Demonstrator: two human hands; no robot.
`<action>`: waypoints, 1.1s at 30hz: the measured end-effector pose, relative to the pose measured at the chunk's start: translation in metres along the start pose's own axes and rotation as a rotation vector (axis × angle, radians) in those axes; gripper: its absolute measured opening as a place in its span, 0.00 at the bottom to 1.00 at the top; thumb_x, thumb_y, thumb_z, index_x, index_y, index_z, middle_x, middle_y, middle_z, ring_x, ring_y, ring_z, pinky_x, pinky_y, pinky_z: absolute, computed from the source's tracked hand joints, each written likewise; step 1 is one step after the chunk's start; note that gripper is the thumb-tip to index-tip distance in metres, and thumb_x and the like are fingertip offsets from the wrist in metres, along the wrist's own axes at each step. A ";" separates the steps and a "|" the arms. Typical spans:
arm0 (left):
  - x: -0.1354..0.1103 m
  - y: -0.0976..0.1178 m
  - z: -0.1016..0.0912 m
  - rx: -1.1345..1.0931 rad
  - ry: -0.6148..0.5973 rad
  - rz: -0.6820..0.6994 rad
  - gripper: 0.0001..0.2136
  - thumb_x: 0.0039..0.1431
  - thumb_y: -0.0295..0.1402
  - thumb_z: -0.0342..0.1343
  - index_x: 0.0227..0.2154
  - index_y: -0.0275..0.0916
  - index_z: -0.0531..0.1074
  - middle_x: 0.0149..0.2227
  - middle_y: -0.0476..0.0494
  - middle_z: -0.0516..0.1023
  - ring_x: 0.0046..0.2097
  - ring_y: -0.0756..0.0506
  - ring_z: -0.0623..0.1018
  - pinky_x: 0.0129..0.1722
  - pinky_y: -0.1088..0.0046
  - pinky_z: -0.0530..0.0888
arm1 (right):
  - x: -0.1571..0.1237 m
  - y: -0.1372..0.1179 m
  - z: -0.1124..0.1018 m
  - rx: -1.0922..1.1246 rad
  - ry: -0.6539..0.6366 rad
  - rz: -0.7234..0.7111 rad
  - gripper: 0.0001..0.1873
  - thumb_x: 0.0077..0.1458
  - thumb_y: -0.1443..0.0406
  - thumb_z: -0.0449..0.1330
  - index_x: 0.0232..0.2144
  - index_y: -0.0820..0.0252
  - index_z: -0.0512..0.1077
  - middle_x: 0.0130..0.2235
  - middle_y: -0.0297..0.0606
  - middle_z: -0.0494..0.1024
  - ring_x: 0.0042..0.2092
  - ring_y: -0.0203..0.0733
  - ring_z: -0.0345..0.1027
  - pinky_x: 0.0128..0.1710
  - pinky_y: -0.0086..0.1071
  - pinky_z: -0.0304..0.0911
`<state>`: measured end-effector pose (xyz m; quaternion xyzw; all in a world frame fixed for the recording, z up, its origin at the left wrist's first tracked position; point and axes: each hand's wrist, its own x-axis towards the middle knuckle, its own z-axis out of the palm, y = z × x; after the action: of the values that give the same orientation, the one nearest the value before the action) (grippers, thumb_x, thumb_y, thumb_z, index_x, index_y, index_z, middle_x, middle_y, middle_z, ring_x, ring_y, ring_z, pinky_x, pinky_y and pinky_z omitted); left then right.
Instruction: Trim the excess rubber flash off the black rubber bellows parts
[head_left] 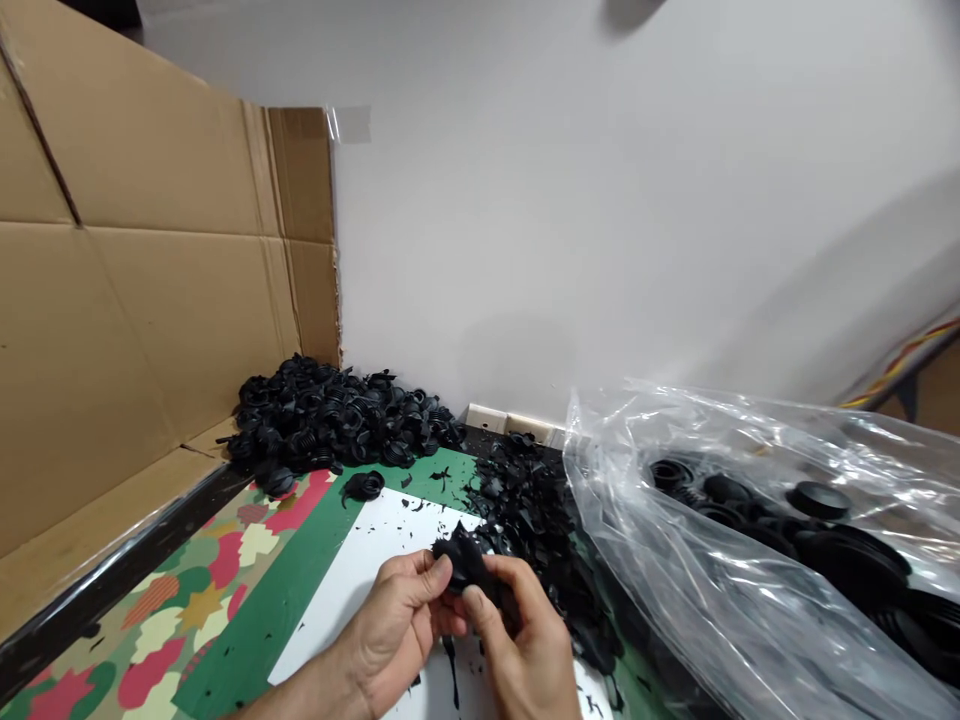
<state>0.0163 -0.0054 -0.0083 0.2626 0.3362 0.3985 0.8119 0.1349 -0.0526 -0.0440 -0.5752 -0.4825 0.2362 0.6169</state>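
My left hand (394, 625) and my right hand (525, 640) meet low in the middle of the view, both closed round one small black rubber part (463, 560). The fingertips of both hands pinch it above a white sheet (360, 580). Black scraps (532, 520) lie scattered just beyond the hands and to their right.
A heap of black ribbed rubber parts (337, 420) sits at the back left against a cardboard wall (135, 300). A clear plastic bag (750, 560) with more black parts lies at the right. The table has a green and patterned cover (225, 580). A white wall stands behind.
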 end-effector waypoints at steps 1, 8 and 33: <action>-0.001 0.000 0.001 0.011 -0.008 0.003 0.17 0.33 0.34 0.75 0.22 0.28 0.76 0.22 0.43 0.76 0.22 0.52 0.74 0.21 0.80 0.72 | 0.001 0.002 0.003 0.027 0.013 0.053 0.10 0.48 0.59 0.61 0.31 0.58 0.76 0.30 0.39 0.79 0.32 0.45 0.73 0.33 0.33 0.68; -0.001 0.005 -0.001 0.300 -0.101 -0.069 0.23 0.36 0.49 0.69 0.22 0.32 0.73 0.21 0.44 0.75 0.18 0.51 0.71 0.15 0.79 0.64 | 0.005 0.011 0.000 0.116 0.126 0.219 0.13 0.42 0.56 0.64 0.24 0.62 0.77 0.25 0.40 0.80 0.28 0.47 0.73 0.29 0.34 0.68; -0.020 0.006 0.004 0.774 -0.279 0.513 0.06 0.46 0.28 0.62 0.20 0.37 0.71 0.26 0.45 0.71 0.30 0.46 0.69 0.31 0.72 0.65 | 0.023 0.000 -0.015 -0.246 0.156 -0.029 0.12 0.52 0.59 0.53 0.20 0.55 0.65 0.19 0.34 0.71 0.21 0.41 0.64 0.22 0.30 0.58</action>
<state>0.0076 -0.0198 0.0053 0.6705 0.2722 0.3927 0.5676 0.1570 -0.0405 -0.0345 -0.6561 -0.4665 0.1209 0.5808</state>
